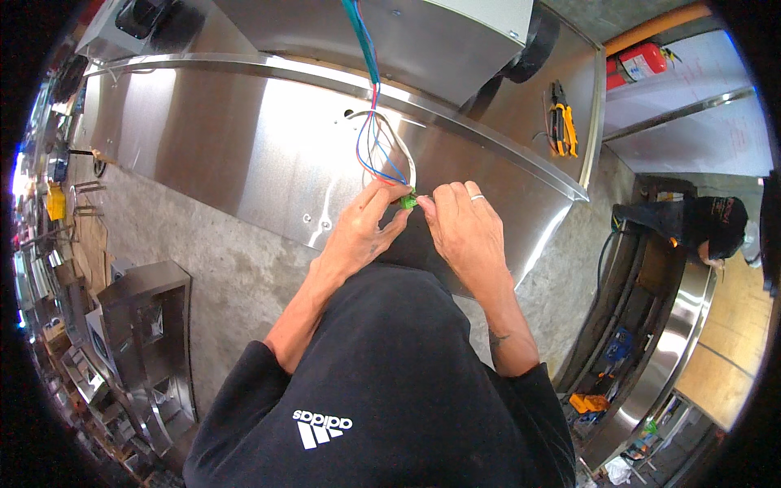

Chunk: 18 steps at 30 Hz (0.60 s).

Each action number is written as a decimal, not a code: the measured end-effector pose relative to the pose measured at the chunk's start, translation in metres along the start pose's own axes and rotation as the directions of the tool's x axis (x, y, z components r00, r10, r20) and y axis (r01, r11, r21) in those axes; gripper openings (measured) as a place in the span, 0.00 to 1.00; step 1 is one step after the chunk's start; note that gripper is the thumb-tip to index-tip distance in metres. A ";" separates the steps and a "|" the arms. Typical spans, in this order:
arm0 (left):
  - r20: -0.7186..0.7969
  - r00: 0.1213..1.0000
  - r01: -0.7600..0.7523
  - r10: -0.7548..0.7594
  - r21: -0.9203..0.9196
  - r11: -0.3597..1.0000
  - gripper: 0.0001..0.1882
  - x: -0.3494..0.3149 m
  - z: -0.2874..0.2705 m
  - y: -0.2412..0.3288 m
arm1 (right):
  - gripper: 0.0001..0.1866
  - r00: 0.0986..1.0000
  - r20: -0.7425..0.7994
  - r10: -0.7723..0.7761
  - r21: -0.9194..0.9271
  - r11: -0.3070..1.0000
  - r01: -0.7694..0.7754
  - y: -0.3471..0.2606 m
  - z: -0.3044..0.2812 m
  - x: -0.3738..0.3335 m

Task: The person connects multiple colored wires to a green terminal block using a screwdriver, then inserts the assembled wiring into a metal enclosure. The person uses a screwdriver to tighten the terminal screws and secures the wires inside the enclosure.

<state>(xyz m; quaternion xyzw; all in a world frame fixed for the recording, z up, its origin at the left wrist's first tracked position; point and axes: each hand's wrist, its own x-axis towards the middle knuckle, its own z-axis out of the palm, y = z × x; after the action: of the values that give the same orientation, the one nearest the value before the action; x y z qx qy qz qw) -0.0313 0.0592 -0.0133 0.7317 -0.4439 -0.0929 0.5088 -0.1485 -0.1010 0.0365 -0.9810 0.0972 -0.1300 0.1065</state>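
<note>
My left hand (364, 224) pinches a small green connector (409, 201) between thumb and fingers, in front of the stainless steel panel (220, 146). Thin red and blue wires (363, 154) run down to it from a green sleeve (363, 41). A pale cable (403, 148) comes out of a hole in the panel and curves down to the same spot. Close against the connector's right side, my right hand (466, 225) is closed, thumb against fingers. Whatever sits in its fingertips is too small and hidden to name.
Yellow-and-black pliers (561, 122) lie on the steel surface at the upper right. Beyond them is a red fire extinguisher (636, 65). Another person (691, 224) bends over at the far right. A steel cabinet frame (150, 342) stands on the concrete floor at left.
</note>
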 end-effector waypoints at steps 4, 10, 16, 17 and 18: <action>-0.029 0.999 0.020 -0.021 -0.035 0.999 0.21 0.000 0.001 -0.004 | 0.10 1.000 -0.021 0.021 0.030 0.999 -0.020 0.000 0.000 0.000; -0.003 1.000 0.001 -0.001 0.001 1.000 0.21 0.000 -0.002 -0.001 | 0.09 0.999 0.042 -0.012 0.078 0.997 0.009 0.000 -0.003 0.001; -0.028 0.999 0.019 -0.020 -0.020 1.000 0.21 -0.002 -0.003 -0.002 | 0.09 0.995 0.101 0.026 0.044 0.999 -0.031 0.001 0.000 -0.004; -0.017 1.000 0.020 -0.020 -0.014 1.000 0.21 -0.002 -0.005 -0.002 | 0.08 0.998 0.067 0.001 0.032 0.999 -0.003 0.002 0.000 -0.002; -0.006 1.000 0.021 -0.021 -0.008 1.000 0.21 -0.001 -0.006 -0.001 | 0.08 0.999 0.032 -0.024 0.020 1.000 0.024 0.002 0.000 -0.001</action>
<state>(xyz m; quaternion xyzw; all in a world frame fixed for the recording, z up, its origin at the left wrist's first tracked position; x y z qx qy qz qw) -0.0279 0.0640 -0.0115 0.7348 -0.4342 -0.0975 0.5119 -0.1500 -0.1025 0.0363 -0.9830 0.0824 -0.1161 0.1159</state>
